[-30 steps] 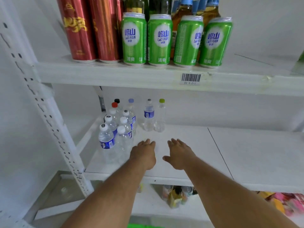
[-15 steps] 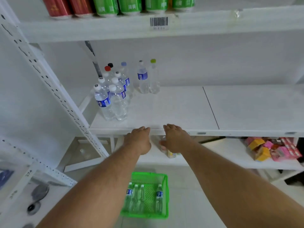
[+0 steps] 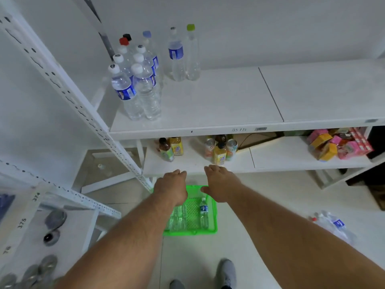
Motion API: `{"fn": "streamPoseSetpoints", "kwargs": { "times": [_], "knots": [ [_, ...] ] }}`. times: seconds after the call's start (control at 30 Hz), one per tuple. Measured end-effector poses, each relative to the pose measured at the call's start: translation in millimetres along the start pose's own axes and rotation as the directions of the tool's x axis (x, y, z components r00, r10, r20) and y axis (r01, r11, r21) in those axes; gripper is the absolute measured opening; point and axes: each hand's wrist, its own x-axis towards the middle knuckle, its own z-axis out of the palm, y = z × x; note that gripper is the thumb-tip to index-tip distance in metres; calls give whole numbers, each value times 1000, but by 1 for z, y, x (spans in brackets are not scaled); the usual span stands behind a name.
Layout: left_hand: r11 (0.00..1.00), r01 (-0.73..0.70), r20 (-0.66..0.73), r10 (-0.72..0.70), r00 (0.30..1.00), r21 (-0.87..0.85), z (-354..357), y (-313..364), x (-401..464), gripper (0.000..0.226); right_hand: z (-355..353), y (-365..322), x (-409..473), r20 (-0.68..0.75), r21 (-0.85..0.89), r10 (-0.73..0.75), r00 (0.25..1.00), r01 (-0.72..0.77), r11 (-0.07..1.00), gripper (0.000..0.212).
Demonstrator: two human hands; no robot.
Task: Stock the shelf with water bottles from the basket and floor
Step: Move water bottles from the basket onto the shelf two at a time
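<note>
Clear water bottles [image 3: 137, 84] stand upright upper left on the white shelf [image 3: 218, 105], more lie in the green basket [image 3: 192, 231] at lower centre, and one bottle [image 3: 333, 226] lies on the floor at right.

Single view, head-worn wide-angle camera, looking forward and steeply down. Shelf [image 3: 208, 105] with standing bottles [image 3: 135, 88] fills upper frame, 10 to 2 o'clock, near. Green basket [image 3: 212, 207] on floor [image 3: 260, 201] just below centre. Both forearms enter from 5 and 7 o'clock, reaching toward centre. Wearer's shoes [image 3: 226, 272] at 6 o'clock edge. Side shelf at 8 o'clock. Straight lines bow near edges. No second view, no overlap.
</note>
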Motion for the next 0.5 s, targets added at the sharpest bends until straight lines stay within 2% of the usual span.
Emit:
{"fn": "streamPoseSetpoints", "kwargs": {
  "times": [0.27,0.5],
  "knots": [
    [999,-47,78,48,996,-15,45,-44,-8,70,53,-42,-3,94,-1,75,993,-75,997,76],
    [1000,-23,160,25,987,-15,76,-58,15,66,92,-31,22,170,17,88,981,-93,996,77]
  ]
}}
